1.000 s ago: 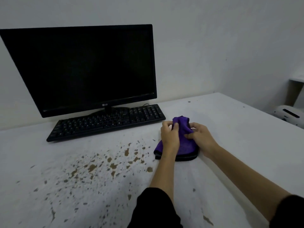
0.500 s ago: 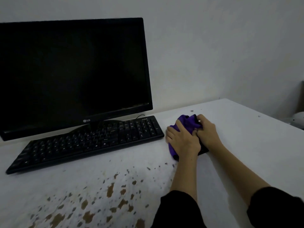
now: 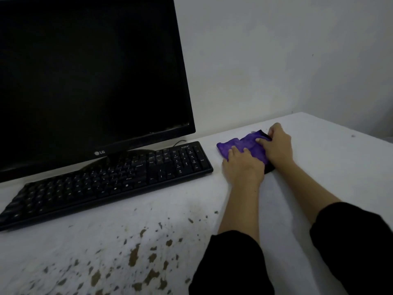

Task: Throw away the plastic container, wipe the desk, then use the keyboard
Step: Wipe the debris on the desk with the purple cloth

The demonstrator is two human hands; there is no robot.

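A purple cloth (image 3: 244,144) with a black edge lies on the white desk (image 3: 331,158), just right of the black keyboard (image 3: 110,182). My left hand (image 3: 242,167) presses on the cloth's near part, fingers spread over it. My right hand (image 3: 276,145) grips the cloth's far right end. Brown stains (image 3: 136,256) speckle the desk in front of the keyboard. No plastic container is in view.
A dark LG monitor (image 3: 85,77) stands behind the keyboard against the white wall. The desk's right edge (image 3: 361,133) runs back to the far corner.
Both hands have slid the cloth away from me, further up the desk beside the keyboard's right end. The cloth has spread out flatter. The camera has moved closer.
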